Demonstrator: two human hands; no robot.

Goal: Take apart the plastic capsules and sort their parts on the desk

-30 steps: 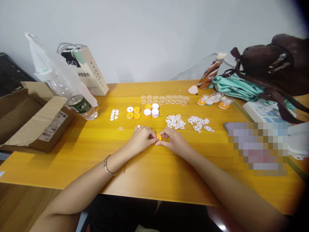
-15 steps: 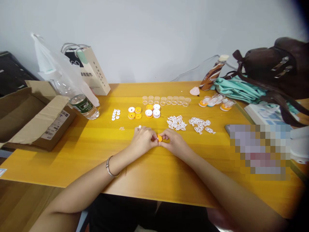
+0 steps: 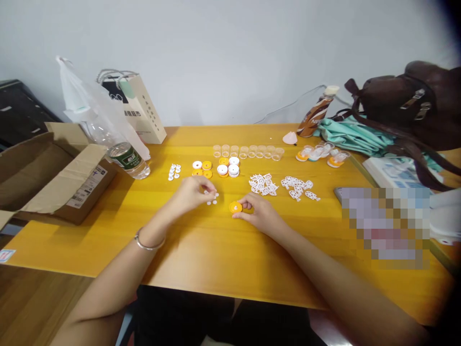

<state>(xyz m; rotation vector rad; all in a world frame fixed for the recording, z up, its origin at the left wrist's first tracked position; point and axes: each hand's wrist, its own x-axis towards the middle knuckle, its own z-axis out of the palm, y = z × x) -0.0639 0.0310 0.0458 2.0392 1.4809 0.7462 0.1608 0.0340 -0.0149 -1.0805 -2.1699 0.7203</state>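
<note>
My right hand (image 3: 258,210) pinches the edge of a round orange disc (image 3: 236,207) with a small white piece at its centre. To its left, my left hand (image 3: 194,191) reaches over several small white discs (image 3: 214,202) on the table, thumb and fingertips together. What is between those fingertips is too small to make out. Beyond the left hand lie orange and white wheel-like discs (image 3: 223,169), some stacked. Small white round parts (image 3: 175,171) lie in rows at the left. White openwork pieces (image 3: 264,184) are heaped beyond my right hand.
A row of clear plastic cups (image 3: 253,152) stands at the back. Assembled cup pieces (image 3: 337,157) sit at the right, near a teal cloth (image 3: 351,137), a brown bag (image 3: 399,103) and a drink bottle (image 3: 316,115). An open carton (image 3: 81,192) and water bottle (image 3: 129,161) occupy the left.
My left hand has left the orange disc and moved left to the small white discs. My right hand keeps the orange disc, which now lies flatter with its face showing.
</note>
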